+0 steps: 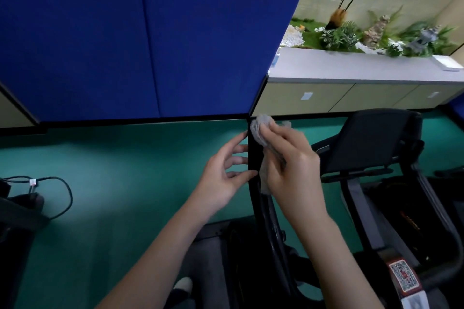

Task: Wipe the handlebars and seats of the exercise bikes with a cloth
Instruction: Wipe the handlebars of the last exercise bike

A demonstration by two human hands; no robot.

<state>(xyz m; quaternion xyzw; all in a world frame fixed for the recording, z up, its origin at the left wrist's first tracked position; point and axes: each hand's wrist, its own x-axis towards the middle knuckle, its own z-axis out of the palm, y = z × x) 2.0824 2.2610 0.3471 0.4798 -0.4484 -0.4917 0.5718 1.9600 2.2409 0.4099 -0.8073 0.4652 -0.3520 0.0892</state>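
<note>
A black upright handlebar (254, 158) of an exercise bike rises in the middle of the view. My right hand (291, 170) grips a crumpled grey cloth (261, 130) and holds it against the bar's right side near its top. My left hand (226, 175) is on the bar's left side, its fingers spread and straight, the fingertips touching the bar. The bike's dark frame (273, 246) runs down below my hands. A black padded seat back (371, 140) stands to the right.
A blue partition wall (150, 37) stands close behind the bar. A low cabinet (351, 93) with plants on top is at the back right. A black cable (60, 190) lies on the green floor at the left. A QR-code sticker (404, 278) marks the frame at lower right.
</note>
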